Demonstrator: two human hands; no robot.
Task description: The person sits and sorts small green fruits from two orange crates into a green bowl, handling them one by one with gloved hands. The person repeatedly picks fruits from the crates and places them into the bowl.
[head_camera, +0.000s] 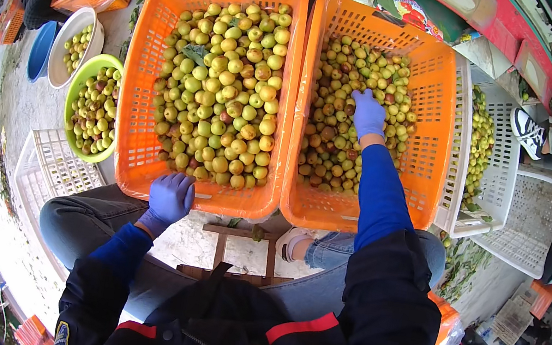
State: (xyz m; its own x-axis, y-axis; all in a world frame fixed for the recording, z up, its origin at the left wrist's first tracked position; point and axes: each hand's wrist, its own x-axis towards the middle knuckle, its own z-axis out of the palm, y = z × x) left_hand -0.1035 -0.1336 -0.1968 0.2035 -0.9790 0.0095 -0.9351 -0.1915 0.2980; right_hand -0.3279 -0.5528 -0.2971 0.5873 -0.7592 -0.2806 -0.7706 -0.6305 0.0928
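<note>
Two orange plastic crates stand side by side before me, each lined with clear film. The left crate [284,120] holds a heap of yellow-green jujubes [223,92], with a few leaves on top. Smaller, browner jujubes [330,151] fill the lower part of the right crate [435,143]. My right hand [370,116], in a purple glove, reaches down onto these fruits; its fingertips are partly hidden, so a hold cannot be made out. My left hand [171,202], gloved alike, is curled at the near rim of the left crate. Whatever its palm may contain is out of sight.
At left stand a green basin [71,112] and a white basin [95,46] of fruit, a blue basin [39,54] and a white crate [51,155]. White crates [501,169] lie at right, near another person's shoe [528,134]. A wooden stool [234,276] is below me.
</note>
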